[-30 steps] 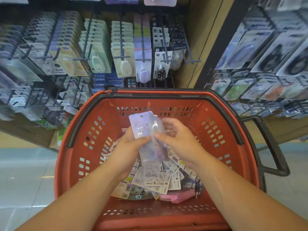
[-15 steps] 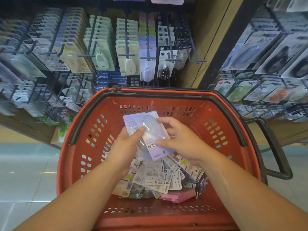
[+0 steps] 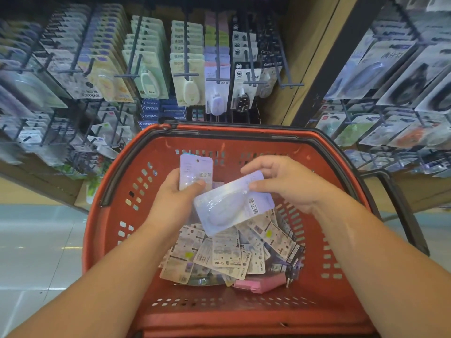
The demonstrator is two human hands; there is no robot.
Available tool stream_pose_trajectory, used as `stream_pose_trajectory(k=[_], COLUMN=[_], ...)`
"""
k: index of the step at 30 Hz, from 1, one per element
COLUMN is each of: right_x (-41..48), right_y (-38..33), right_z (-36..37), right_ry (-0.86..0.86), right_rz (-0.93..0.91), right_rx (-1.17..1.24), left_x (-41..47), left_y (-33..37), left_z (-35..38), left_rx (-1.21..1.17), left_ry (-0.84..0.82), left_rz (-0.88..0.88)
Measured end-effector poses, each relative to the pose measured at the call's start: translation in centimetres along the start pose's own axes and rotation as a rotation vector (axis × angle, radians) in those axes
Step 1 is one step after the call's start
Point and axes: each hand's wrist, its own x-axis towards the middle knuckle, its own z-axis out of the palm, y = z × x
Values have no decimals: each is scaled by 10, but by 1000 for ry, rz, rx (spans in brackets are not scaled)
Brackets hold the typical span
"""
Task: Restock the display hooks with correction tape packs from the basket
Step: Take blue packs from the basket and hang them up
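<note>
A red plastic basket (image 3: 117,215) fills the lower middle of the view, with a heap of correction tape packs (image 3: 227,254) lying on its bottom. My left hand (image 3: 175,198) grips one pale lilac pack (image 3: 195,172) upright above the heap. My right hand (image 3: 285,184) pinches a second lilac pack (image 3: 231,206) by its upper edge, tilted face up between the two hands. Beyond the basket, display hooks (image 3: 188,71) carry rows of hanging correction tape packs.
A pink box (image 3: 261,284) lies at the near edge of the heap. The basket's black handle (image 3: 400,211) sticks out on the right. A second hook rack (image 3: 390,93) with packs stands at the right. Pale floor tiles (image 3: 36,252) show at the left.
The two packs, held together before, have come apart. My right hand has pulled one pack down and to the right while my left hand keeps the other upright.
</note>
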Motion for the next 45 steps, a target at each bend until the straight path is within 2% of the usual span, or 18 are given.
stream_pose_trajectory(k=[5, 9, 11, 14, 17, 19, 20, 21, 23, 25, 29, 32, 37, 41, 45], right_x=[27, 34, 34, 31, 30, 30, 30, 30, 26, 21, 19, 26, 21, 8, -5], right_y=[-3, -1, 4, 14, 25, 39, 50, 63, 85, 100, 114, 109, 75, 40, 11], right_z=[16, 19, 22, 33, 39, 31, 24, 17, 9, 14, 26, 19, -2, -6, 2], right_ry=[112, 41, 7, 20, 156, 269, 285, 250, 38, -138, -175, -177, -27, 110, 59], right_rz=[-79, -84, -73, -46, -29, 66, 142, 234, 452, 609, 565, 528, 448, 311, 159], right_rx=[-79, -131, -155, -185, -128, -90, -158, -313, -653, -844, -1039, -1072, -951, -437, 4], left_x=[-6, -2, 0, 1, 1, 4, 7, 9, 13, 15, 12, 11, 12, 10, 3], left_y=[-2, -4, -7, -13, -17, -17, -17, -16, -14, -14, -16, -18, -19, -17, -12], left_z=[0, -8, -7, 3, 11, 10, 8, 7, 3, 2, 5, 4, 4, 5, 10], left_rx=[-117, -37, 26, 113, 153, 144, 132, 122, 95, 82, 73, 84, 78, 61, -15], left_ry=[-277, -491, -535, -445, -324, -203, -136, -75, 6, 34, 21, 20, 21, -1, -129], left_rz=[-85, -132, -176, -172, -175, -164, -155, -146, -127, -126, -129, -126, -113, -116, -102])
